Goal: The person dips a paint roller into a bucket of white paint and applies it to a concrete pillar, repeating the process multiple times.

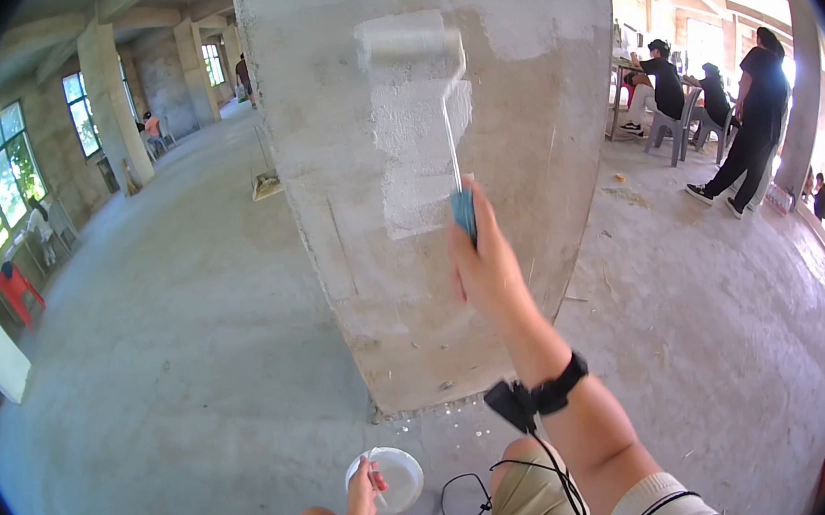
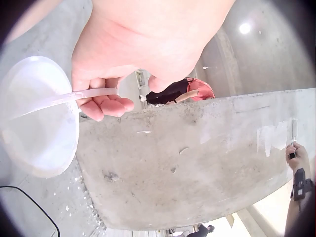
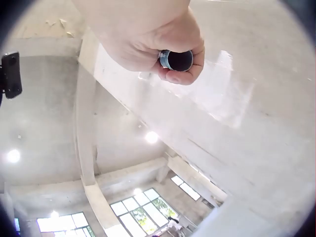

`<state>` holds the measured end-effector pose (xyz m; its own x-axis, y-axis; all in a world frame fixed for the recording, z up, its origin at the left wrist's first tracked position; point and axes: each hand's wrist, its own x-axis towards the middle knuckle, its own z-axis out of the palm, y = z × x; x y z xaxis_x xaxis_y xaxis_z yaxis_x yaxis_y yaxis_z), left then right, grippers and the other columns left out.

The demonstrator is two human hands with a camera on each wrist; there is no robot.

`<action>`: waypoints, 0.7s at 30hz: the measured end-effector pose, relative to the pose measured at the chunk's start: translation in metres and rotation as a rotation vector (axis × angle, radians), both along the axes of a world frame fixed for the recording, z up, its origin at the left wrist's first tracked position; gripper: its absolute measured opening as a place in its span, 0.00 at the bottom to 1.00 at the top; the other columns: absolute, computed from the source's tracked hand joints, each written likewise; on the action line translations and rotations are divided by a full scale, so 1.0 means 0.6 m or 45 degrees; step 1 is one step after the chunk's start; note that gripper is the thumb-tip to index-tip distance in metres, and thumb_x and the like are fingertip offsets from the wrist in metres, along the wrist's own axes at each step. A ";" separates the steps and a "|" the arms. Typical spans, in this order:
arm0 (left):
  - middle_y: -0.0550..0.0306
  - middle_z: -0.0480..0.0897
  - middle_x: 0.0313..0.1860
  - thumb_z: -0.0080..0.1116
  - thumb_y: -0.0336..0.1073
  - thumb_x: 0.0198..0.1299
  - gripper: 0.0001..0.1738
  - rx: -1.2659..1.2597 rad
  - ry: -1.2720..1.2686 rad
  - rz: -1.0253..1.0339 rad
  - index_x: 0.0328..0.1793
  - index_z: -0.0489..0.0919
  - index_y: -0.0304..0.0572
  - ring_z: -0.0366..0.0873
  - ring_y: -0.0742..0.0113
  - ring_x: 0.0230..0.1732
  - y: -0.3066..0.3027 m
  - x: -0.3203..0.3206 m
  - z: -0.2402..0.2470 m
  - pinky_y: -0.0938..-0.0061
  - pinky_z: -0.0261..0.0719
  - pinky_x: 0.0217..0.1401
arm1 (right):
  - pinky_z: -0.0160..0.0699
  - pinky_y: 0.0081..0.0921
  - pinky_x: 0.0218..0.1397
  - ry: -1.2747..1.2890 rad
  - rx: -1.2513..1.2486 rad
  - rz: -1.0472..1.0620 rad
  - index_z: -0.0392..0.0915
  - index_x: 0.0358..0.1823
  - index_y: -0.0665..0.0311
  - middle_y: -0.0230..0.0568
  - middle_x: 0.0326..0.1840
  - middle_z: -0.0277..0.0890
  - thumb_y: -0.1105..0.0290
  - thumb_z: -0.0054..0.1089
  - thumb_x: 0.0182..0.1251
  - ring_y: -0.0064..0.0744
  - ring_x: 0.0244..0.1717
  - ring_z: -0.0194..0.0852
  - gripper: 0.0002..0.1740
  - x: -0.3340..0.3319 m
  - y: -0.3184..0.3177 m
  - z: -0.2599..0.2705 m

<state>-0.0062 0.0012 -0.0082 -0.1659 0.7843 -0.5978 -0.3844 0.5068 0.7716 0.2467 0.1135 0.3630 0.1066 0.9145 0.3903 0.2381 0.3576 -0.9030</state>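
My right hand [image 1: 490, 267] grips the blue handle [image 1: 464, 216] of a paint roller, raised in front of a concrete pillar [image 1: 541, 143]. The roller's sleeve [image 1: 408, 43] lies against the pillar, at the top of a patch of white paint [image 1: 411, 147]. The round end of the handle [image 3: 180, 61] shows inside my curled fingers in the right wrist view. Low down, my left hand [image 1: 361, 489] holds a white plastic bucket [image 1: 407, 474] by its bail handle [image 2: 49, 104]. In the left wrist view the fingers [image 2: 111, 106] hook round that handle, and the bucket hangs beside them.
White drops [image 1: 479, 433] spot the floor by the pillar's foot. A black cable [image 1: 555, 464] runs from my right wrist past my knees. On the right, a person in black stands [image 1: 761, 110] near others seated on chairs. A red stool [image 1: 20, 291] stands far left.
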 end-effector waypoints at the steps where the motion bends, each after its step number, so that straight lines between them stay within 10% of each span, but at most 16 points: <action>1: 0.61 0.73 0.18 0.45 0.53 0.63 0.22 0.004 0.004 -0.007 0.39 0.76 0.40 0.69 0.69 0.19 0.000 0.001 0.000 0.71 0.74 0.28 | 0.71 0.29 0.33 -0.018 0.089 -0.030 0.49 0.68 0.52 0.49 0.30 0.70 0.69 0.44 0.66 0.34 0.28 0.71 0.29 0.000 0.008 0.034; 6: 0.62 0.73 0.17 0.48 0.56 0.61 0.23 0.005 -0.005 0.000 0.39 0.77 0.41 0.69 0.71 0.16 -0.001 -0.001 -0.010 0.74 0.73 0.23 | 0.71 0.30 0.36 -0.002 0.216 -0.061 0.49 0.68 0.51 0.53 0.33 0.73 0.67 0.44 0.66 0.40 0.31 0.74 0.29 0.001 0.044 0.025; 12: 0.61 0.73 0.18 0.47 0.55 0.61 0.24 0.015 0.012 0.000 0.40 0.76 0.40 0.70 0.70 0.18 -0.001 -0.002 -0.008 0.72 0.74 0.26 | 0.73 0.37 0.39 -0.238 0.109 -0.190 0.44 0.70 0.46 0.59 0.38 0.74 0.69 0.46 0.65 0.57 0.38 0.76 0.33 0.005 0.010 -0.189; 21: 0.62 0.73 0.19 0.44 0.55 0.63 0.23 0.062 0.028 -0.058 0.42 0.75 0.40 0.70 0.70 0.21 -0.004 0.002 0.001 0.72 0.74 0.31 | 0.73 0.39 0.38 -0.277 -0.285 -0.162 0.43 0.70 0.45 0.57 0.36 0.75 0.68 0.46 0.65 0.55 0.35 0.77 0.34 0.008 -0.081 -0.359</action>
<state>-0.0052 -0.0012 -0.0076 -0.1420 0.8194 -0.5554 -0.3448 0.4850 0.8037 0.2516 0.0650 0.1476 0.1618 0.9647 0.2077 0.4637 0.1115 -0.8790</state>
